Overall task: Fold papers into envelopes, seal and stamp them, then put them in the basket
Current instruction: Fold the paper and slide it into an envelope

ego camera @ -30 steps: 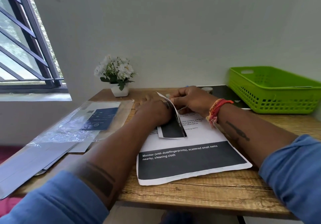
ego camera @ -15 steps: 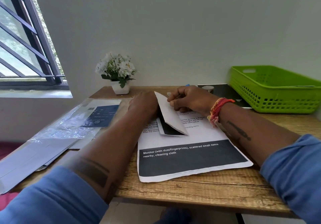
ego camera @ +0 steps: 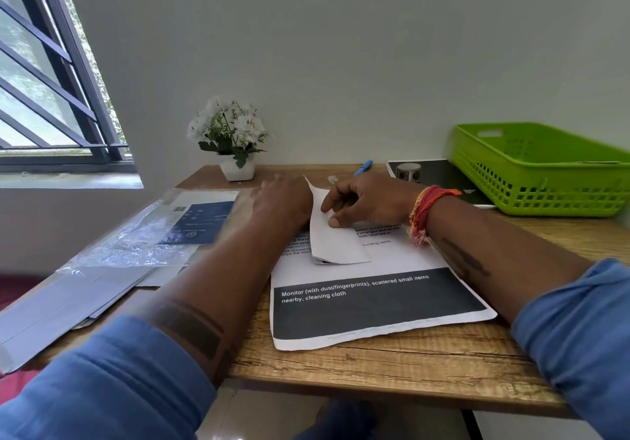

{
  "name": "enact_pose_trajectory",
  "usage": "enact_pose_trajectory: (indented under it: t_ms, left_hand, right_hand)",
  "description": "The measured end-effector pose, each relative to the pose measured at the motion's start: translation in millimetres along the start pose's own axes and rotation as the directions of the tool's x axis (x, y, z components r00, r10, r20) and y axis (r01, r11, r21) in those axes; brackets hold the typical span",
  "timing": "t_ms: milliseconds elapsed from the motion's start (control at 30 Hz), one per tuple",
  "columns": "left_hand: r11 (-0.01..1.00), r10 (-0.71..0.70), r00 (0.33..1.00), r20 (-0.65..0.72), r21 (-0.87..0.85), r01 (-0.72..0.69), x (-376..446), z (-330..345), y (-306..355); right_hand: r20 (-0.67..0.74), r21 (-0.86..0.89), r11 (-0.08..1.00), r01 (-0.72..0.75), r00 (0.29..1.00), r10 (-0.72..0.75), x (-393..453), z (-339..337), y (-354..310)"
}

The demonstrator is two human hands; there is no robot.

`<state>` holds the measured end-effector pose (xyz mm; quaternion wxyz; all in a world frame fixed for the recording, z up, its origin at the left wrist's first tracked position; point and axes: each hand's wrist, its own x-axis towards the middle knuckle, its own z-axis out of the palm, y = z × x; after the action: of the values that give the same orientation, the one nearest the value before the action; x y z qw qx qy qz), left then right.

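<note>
A small folded white paper lies on a larger printed sheet with a dark band, in the middle of the wooden desk. My right hand pinches the folded paper's upper right part, thumb on top. My left hand is blurred beside the paper's left edge, fingers stretched toward the back of the desk. The green plastic basket stands at the back right. Grey envelopes lie at the left edge of the desk.
A clear plastic pack with a blue card lies over the envelopes. A small white pot of flowers stands at the back. A blue pen and a dark printed sheet lie behind my right hand. A window is at left.
The paper's raised flap has come down to the right, closing over the dark printed side. My left hand has slid away toward the back left. The camera tilted up slightly.
</note>
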<state>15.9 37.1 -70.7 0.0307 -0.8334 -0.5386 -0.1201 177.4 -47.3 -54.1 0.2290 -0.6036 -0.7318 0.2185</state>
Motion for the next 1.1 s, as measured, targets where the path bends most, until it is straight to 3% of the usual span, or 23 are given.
enact_pose_trajectory:
  t_ms: [367, 600, 833, 1100]
  left_hand:
    - [0.998, -0.060, 0.994, 0.090, 0.035, 0.057, -11.8, -6.1, 3.4]
    - [0.999, -0.045, 0.997, 0.056, 0.024, 0.044, -11.3, -3.4, -4.3]
    - [0.983, -0.021, 0.998, -0.066, -0.185, 0.009, -3.9, -0.6, -21.3]
    - [0.961, -0.053, 0.991, -0.122, -0.277, 0.017, -1.9, 0.3, -22.5]
  right_hand:
    - [0.026, 0.005, 0.999, -0.050, 0.998, 0.049, 0.1, -0.9, -4.7]
    - [0.046, -0.030, 0.997, -0.074, 0.996, 0.075, 0.1, -2.4, -6.3]
    - [-0.008, -0.290, 0.951, -0.108, 0.994, 0.111, 1.8, 9.7, -19.7]
    - [-0.047, -0.462, 0.881, -0.102, 0.995, 0.090, 9.8, 18.9, -28.1]
